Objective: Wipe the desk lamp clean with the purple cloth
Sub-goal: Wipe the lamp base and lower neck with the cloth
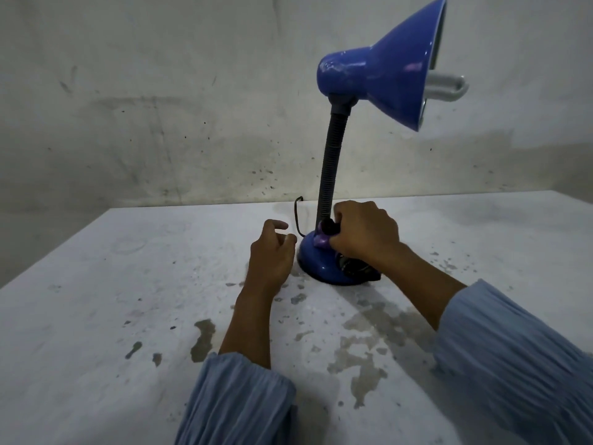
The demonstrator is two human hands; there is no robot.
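Observation:
A blue desk lamp [382, 75] stands on the white table [96, 300], its cone shade tilted up to the right with a white bulb sticking out. A black ribbed neck [330, 165] runs down to a round blue base [317, 268]. My right hand [362, 236] is closed around the bottom of the neck with the purple cloth [322, 241] bunched in it; only a small fold of the cloth shows. My left hand [272, 255] hovers just left of the base, fingers loosely curled and apart, holding nothing.
A black cord [298, 216] loops up behind the base on the left. The table top is stained and chipped, with its far edge against a dirty grey wall [160, 107]. Blue sleeves cover both forearms.

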